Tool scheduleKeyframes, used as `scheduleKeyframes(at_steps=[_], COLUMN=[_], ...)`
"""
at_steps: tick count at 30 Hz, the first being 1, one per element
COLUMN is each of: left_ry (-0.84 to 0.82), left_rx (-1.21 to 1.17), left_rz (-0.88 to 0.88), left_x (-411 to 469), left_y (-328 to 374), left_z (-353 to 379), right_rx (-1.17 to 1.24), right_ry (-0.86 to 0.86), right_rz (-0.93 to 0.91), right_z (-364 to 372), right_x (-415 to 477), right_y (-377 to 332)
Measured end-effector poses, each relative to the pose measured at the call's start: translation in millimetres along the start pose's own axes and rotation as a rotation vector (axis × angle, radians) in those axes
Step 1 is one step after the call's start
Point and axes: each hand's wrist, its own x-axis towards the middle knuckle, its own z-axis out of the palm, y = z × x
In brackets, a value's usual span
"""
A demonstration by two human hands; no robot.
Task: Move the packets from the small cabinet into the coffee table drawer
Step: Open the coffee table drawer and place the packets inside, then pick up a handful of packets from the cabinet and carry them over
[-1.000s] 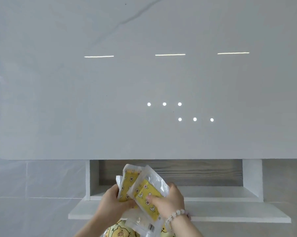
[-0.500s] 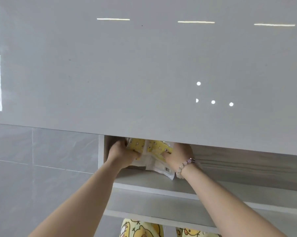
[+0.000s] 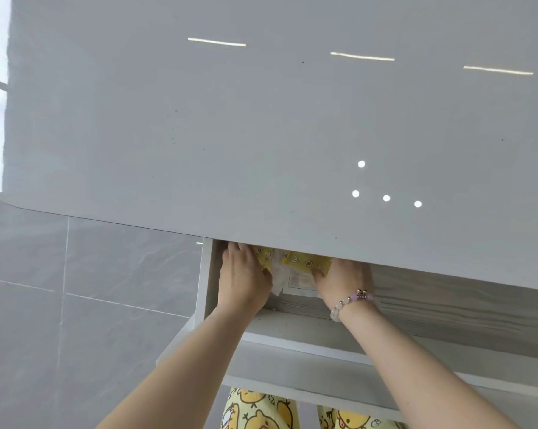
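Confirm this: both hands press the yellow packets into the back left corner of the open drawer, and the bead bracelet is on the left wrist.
One detail is wrong. The bracelet is on the right wrist, not the left; the head view shows it. The rest stands: the left hand and right hand are on the yellow packets in the back left corner of the open drawer.
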Motion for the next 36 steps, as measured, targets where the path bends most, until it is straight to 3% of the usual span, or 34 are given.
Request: scheduleKeyframes(at_steps=[6,13,17,26,30,36], left_ry=[-0.096,-0.161,-0.013,0.483,0.634,0.713], left_rx=[0.002,0.115,0.141,0.23,0.213,0.262], left_rz=[0.035,0.111,0.172,0.193,0.138,0.024], left_x=[-26,-91,-142,-242,-291,-356], left_y=[-1,21,47,79,61,-3], left_z=[-35,-116,-187,-356,-398,-415], right_rx=[-0.188,-0.251,-0.361,-0.572,-0.624,-0.724], right_ry=[0.175,0.093,0.18,0.661,0.771,0.829], right_rz=[-0.081,-0.199,-0.327,-0.566,-0.638,-0.774], right_z=[-11,-66,-140,-288,-302,-260], right_x=[-43,-119,-179,-328,-390,-464], right_y=[15,7,-22,-117,-156,-205])
